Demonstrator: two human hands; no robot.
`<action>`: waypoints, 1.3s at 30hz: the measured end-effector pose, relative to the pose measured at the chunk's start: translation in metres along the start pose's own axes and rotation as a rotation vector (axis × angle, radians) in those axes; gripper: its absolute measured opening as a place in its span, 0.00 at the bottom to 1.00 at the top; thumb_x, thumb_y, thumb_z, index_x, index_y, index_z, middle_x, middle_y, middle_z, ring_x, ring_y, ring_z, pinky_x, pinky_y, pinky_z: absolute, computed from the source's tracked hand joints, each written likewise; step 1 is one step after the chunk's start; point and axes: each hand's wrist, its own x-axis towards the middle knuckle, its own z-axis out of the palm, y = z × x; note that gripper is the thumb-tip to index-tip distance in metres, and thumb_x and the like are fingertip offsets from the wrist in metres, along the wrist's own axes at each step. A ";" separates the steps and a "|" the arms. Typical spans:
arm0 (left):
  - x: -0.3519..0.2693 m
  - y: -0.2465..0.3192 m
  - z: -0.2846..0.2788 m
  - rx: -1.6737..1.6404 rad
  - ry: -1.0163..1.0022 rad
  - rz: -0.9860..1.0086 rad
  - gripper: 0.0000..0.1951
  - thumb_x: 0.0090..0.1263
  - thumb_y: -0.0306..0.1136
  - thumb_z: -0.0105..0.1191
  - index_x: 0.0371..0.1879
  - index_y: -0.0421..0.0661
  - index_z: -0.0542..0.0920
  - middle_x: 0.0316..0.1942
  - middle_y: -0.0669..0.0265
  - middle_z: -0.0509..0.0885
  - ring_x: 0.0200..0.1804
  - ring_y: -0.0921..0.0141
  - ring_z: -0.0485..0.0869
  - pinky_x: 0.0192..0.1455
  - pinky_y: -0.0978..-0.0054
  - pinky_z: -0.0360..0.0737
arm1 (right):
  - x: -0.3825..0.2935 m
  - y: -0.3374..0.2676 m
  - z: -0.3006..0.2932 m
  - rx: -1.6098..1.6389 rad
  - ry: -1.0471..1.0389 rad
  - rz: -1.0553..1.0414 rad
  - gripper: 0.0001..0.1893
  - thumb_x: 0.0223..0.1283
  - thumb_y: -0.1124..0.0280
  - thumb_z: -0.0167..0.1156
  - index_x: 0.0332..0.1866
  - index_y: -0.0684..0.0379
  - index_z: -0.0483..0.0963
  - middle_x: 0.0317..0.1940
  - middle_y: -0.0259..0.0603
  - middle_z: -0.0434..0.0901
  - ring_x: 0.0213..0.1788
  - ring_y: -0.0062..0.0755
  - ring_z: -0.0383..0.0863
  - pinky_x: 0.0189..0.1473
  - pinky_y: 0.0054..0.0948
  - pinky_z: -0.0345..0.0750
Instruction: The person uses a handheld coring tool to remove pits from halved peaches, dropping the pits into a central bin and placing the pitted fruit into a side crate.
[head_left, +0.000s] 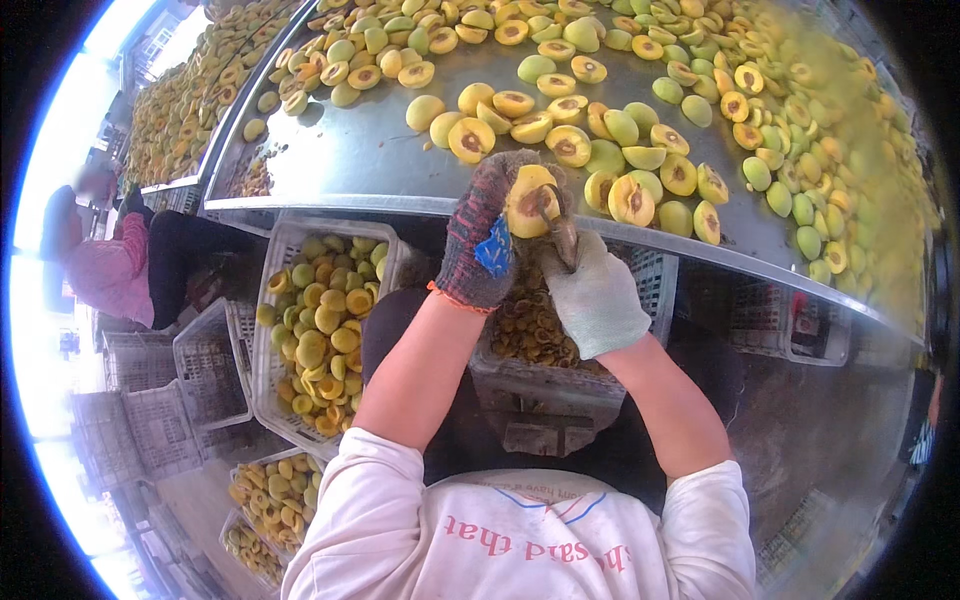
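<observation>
My left hand, in a dark knit glove with a blue patch, grips a halved yellow stone fruit with its cut face towards me. My right hand wears a pale glove and is closed around the handle of a pitting tool. The tool's curved metal end lies against the brown centre of the fruit half. Both hands are just over the front edge of a metal table. Below them, partly hidden by my hands, a crate of brown pits and scraps stands between my knees.
Halved fruit lies across the table, heaped at the right. At my left stands a white plastic crate of fruit halves. Empty crates and more filled ones are farther left. Another person sits at the far left.
</observation>
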 end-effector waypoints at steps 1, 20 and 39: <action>0.001 -0.002 -0.002 -0.024 0.025 -0.016 0.16 0.76 0.38 0.45 0.56 0.41 0.73 0.52 0.58 0.79 0.55 0.66 0.79 0.60 0.68 0.76 | 0.000 -0.003 0.001 0.082 -0.051 0.060 0.15 0.60 0.60 0.60 0.35 0.61 0.69 0.18 0.56 0.77 0.28 0.55 0.82 0.29 0.47 0.78; -0.005 -0.004 0.025 0.268 0.124 0.189 0.15 0.74 0.41 0.49 0.52 0.44 0.75 0.45 0.64 0.81 0.47 0.71 0.80 0.52 0.72 0.78 | -0.003 -0.010 -0.009 0.521 -0.286 0.230 0.11 0.60 0.66 0.59 0.39 0.63 0.70 0.21 0.54 0.78 0.25 0.50 0.82 0.28 0.44 0.77; 0.003 0.000 0.022 1.208 -0.016 0.413 0.12 0.72 0.36 0.52 0.44 0.40 0.79 0.35 0.54 0.83 0.38 0.59 0.83 0.42 0.66 0.79 | -0.009 -0.009 -0.004 0.853 -0.496 0.421 0.09 0.61 0.66 0.60 0.38 0.60 0.72 0.16 0.35 0.74 0.13 0.24 0.73 0.17 0.26 0.69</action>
